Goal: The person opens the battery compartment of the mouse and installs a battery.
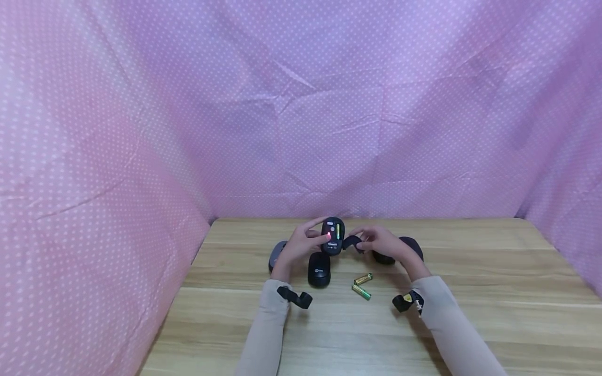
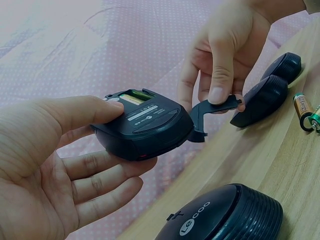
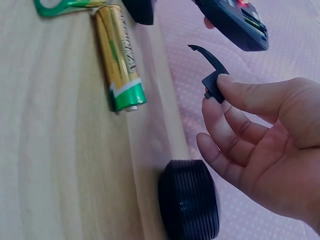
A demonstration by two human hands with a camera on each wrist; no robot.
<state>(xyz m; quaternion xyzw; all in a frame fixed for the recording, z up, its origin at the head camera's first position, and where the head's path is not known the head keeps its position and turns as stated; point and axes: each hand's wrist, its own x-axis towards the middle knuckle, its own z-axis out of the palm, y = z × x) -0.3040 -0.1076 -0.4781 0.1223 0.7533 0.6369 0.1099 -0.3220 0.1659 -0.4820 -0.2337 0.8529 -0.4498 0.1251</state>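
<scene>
My left hand (image 1: 299, 244) holds a black computer mouse (image 2: 145, 122) underside up, its thumb on the base and fingers beneath. A battery (image 2: 131, 98) shows in the mouse's uncovered compartment, and a red light glows on the base in the head view. Just to the right, my right hand (image 1: 384, 243) pinches a curved black battery cover (image 3: 215, 85) between thumb and fingers. In the left wrist view, the cover overlaps the near edge of the mouse. Below the hands, two loose green-and-gold batteries, one nearer (image 1: 361, 292) and one farther (image 1: 363, 279), lie on the table.
A black mouse (image 1: 319, 271) lies right side up below the held one. A greyish mouse (image 1: 275, 256) sits partly behind the left forearm. Dark mice (image 1: 412, 247) stand by the right wrist. Pink dotted cloth (image 1: 329, 130) hangs behind the wooden table (image 1: 494, 271).
</scene>
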